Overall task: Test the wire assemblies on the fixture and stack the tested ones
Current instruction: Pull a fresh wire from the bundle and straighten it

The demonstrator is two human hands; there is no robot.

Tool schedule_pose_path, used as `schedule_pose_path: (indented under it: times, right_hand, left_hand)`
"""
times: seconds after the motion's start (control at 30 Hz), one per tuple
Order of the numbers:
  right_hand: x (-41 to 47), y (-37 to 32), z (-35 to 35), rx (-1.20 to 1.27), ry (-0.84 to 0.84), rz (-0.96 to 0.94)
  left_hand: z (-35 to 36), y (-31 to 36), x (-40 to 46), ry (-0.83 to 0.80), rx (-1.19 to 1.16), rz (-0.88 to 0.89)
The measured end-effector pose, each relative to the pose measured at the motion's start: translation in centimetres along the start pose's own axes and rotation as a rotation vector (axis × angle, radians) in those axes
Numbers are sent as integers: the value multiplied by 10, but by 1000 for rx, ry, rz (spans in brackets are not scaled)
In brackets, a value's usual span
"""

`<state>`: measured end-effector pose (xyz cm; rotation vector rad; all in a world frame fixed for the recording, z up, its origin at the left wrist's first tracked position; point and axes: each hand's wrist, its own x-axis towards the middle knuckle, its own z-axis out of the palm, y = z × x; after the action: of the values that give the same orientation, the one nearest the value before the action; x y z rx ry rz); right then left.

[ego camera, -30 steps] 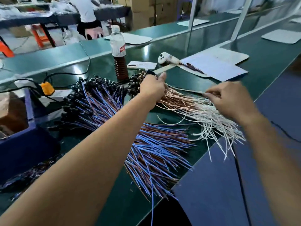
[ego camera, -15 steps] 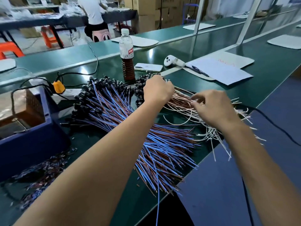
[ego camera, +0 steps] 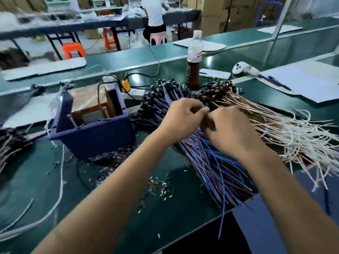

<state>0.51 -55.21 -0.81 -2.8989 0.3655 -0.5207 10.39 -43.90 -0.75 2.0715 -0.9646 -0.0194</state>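
- Wire assemblies lie in two fanned heaps across the green bench [ego camera: 161, 217]: the blue-and-brown heap [ego camera: 216, 165] in the middle, running from the far side to the near edge, and the tan-and-white heap [ego camera: 286, 136] to its right, the two touching where their far ends meet.
- Each heap looks light and floppy. The strands are thin, soft and springy, and I judge they would snag on their neighbours if pulled from the loose tails.
- Best hold, to my eye, is at the far end, where the black connectors [ego camera: 157, 96] are bunched. That end is stiffer and gives the fingers something firm; the bare tails near the bench edge would simply bend.
- Blue box fixture [ego camera: 91, 132] sits to the left of the heaps, apart from both hands, with a brown block inside it.
- Left hand [ego camera: 181, 121] and right hand [ego camera: 233, 132] meet over the join between the two heaps, fingers curled and tips touching, seemingly pinching a single assembly between them. The strand itself is hidden under the knuckles, so I cannot tell which heap it belongs to.
- Small cut scraps [ego camera: 157, 187] litter the bench, near side.
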Motion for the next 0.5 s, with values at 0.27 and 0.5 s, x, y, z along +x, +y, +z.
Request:
schedule_pose_path:
  times: [0.27,0.5]
  right_hand:
    - [-17,-158,40,72,-242,-408]
    - [-29,-275,85,199,-520,-671]
  left_hand:
    - [-157,-64,-120,-469,223,-516]
    - [-249,-119,-183,-423,661,-805]
